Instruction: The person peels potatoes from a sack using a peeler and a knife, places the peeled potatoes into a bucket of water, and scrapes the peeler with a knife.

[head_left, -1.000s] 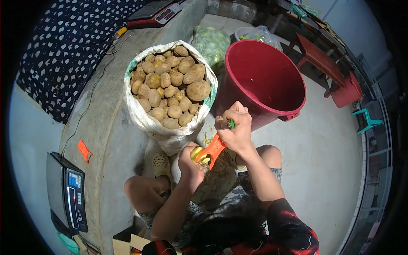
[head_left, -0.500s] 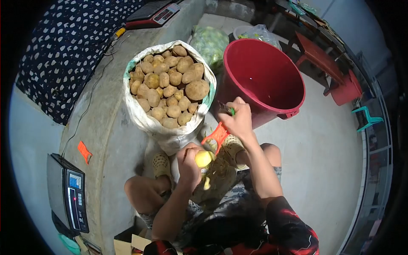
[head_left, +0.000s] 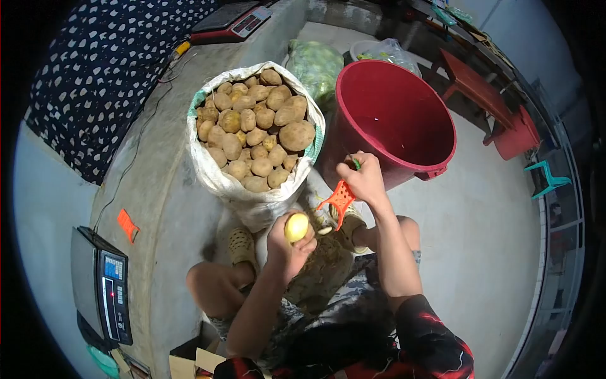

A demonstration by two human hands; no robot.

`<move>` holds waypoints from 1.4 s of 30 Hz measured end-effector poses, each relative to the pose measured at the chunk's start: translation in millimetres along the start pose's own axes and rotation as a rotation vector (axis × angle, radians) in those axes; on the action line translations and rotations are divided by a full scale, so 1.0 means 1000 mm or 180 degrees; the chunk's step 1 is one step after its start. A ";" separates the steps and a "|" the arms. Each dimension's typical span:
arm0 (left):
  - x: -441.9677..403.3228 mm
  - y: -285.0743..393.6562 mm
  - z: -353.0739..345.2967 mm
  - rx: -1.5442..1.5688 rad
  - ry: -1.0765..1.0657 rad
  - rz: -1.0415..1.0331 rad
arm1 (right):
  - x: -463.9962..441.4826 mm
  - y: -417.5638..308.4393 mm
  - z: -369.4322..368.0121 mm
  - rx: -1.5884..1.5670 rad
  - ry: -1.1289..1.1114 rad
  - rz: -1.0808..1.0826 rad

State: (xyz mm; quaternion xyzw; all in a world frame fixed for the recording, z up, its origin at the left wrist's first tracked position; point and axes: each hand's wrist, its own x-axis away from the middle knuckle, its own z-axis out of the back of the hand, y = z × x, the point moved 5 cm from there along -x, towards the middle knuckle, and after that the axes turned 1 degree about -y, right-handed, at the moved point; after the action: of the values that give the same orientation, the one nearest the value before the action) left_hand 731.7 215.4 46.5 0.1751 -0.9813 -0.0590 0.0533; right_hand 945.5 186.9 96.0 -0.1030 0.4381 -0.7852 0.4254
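A peeled yellow potato (head_left: 297, 227) is gripped in my left hand (head_left: 285, 251), its bare top facing up. My right hand (head_left: 367, 180) is closed around an orange peeler (head_left: 341, 201), whose forked head points down, apart from the potato. A small green piece (head_left: 356, 164) shows beside my right thumb; I cannot tell what it is part of. Ahead of my left hand stands a white woven sack (head_left: 252, 205) filled with unpeeled brown potatoes (head_left: 252, 134). Peelings (head_left: 322, 268) lie on the floor between my feet.
A large red tub (head_left: 353, 142) stands right of the sack, with a bag of green produce (head_left: 314, 66) behind. On the ledge at left are a second orange peeler (head_left: 127, 225) and a digital scale (head_left: 113, 287). A red scale (head_left: 233, 24) sits farther back.
The peeler has drawn away from the potato, up and to the right. My left hand has turned the potato upright, and a strip of peel no longer hangs beside it.
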 end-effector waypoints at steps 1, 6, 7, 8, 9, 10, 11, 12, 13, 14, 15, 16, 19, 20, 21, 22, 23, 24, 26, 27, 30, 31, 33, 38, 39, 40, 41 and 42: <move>-0.001 -0.002 -0.004 -0.0006 -0.0004 -0.0006 | -0.001 0.002 0.001 -0.0184 -0.0095 -0.0141; 0.002 0.011 -0.006 -0.1190 0.1033 -0.0740 | -0.002 0.016 0.010 -0.0340 0.0135 -0.0333; 0.002 0.013 -0.008 -0.1183 0.1032 -0.0793 | -0.002 0.020 0.010 -0.0343 0.0132 -0.0328; 0.003 0.014 -0.007 -0.1183 0.1034 -0.0795 | -0.002 0.025 0.011 -0.0346 0.0167 -0.0381; 0.003 0.015 -0.007 -0.1150 0.0898 -0.0801 | -0.001 0.026 0.012 -0.0347 0.0205 -0.0435; 0.003 0.016 -0.008 -0.1115 0.0761 -0.0807 | 0.000 0.024 0.013 -0.0372 0.0193 -0.0474; 0.003 0.016 -0.009 -0.1114 0.0759 -0.0809 | 0.000 0.025 0.014 -0.0371 0.0193 -0.0471; 0.003 0.017 -0.009 -0.1068 0.0789 -0.0795 | 0.000 0.027 0.014 -0.0371 0.0215 -0.0467; 0.003 0.017 -0.009 -0.1025 0.0821 -0.0783 | -0.001 0.028 0.015 -0.0375 0.0236 -0.0462; 0.003 0.018 -0.009 -0.1031 0.0820 -0.0789 | -0.001 0.027 0.016 -0.0381 0.0235 -0.0455; 0.002 0.017 -0.007 -0.1000 0.0851 -0.0775 | 0.000 0.025 0.019 -0.0456 0.0261 -0.0481; 0.000 0.016 -0.005 -0.0973 0.0884 -0.0757 | -0.001 0.025 0.022 -0.0532 0.0290 -0.0510; -0.013 0.013 0.006 -0.1190 0.0895 -0.0994 | -0.002 0.035 0.030 -0.0688 0.0364 -0.0528; -0.022 0.010 0.011 -0.1216 0.0863 -0.0971 | -0.002 0.039 0.036 -0.0696 0.0410 -0.0525; -0.033 0.010 0.017 -0.1674 0.0951 -0.1041 | -0.001 0.043 0.041 -0.0793 0.0455 -0.0577; -0.044 0.010 0.020 -0.2132 0.1031 -0.1115 | -0.001 0.046 0.047 -0.0890 0.0502 -0.0624; -0.059 0.007 0.022 -0.2153 0.0998 -0.1104 | 0.001 0.047 0.054 -0.0896 0.0540 -0.0616; -0.079 0.003 0.016 -0.2728 0.0894 -0.1166 | 0.003 0.046 0.061 -0.1185 0.0594 -0.0625; -0.128 -0.009 -0.001 -0.3547 0.0508 -0.1426 | 0.006 0.050 0.071 -0.1467 0.0676 -0.0638; -0.157 -0.016 -0.016 -0.3786 0.0229 -0.1628 | 0.006 0.054 0.075 -0.1698 0.0742 -0.0638; -0.222 -0.032 -0.071 -0.5502 0.0214 -0.2342 | 0.011 0.065 0.085 -0.2050 0.0863 -0.0739; -0.236 -0.041 -0.083 -0.5758 0.0140 -0.2462 | 0.011 0.068 0.090 -0.2169 0.0933 -0.0812; -0.264 -0.062 -0.083 -0.6398 0.0167 -0.2406 | 0.011 0.073 0.101 -0.2105 0.0998 -0.0793; -0.285 -0.088 -0.059 -0.8012 -0.0005 -0.0990 | 0.011 0.093 0.121 -0.1859 0.1175 -0.0821; -0.286 -0.090 -0.055 -0.8001 -0.0052 -0.0652 | 0.013 0.092 0.124 -0.1691 0.1216 -0.0747; -0.286 -0.090 -0.051 -0.7984 -0.0097 -0.0329 | 0.012 0.091 0.124 -0.1645 0.1279 -0.0788; -0.282 -0.089 -0.048 -0.7983 -0.0116 -0.0312 | 0.014 0.095 0.124 -0.1642 0.1290 -0.0803; -0.274 -0.085 -0.053 -0.7457 -0.0385 -0.1218 | 0.013 0.098 0.123 -0.1309 0.1290 -0.0805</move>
State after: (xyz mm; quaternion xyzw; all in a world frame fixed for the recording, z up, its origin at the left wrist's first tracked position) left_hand 1022.6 226.9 64.8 0.1603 -0.2886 -0.9356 0.1249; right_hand 1060.0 78.4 90.0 -0.0820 0.6472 -0.7314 0.1986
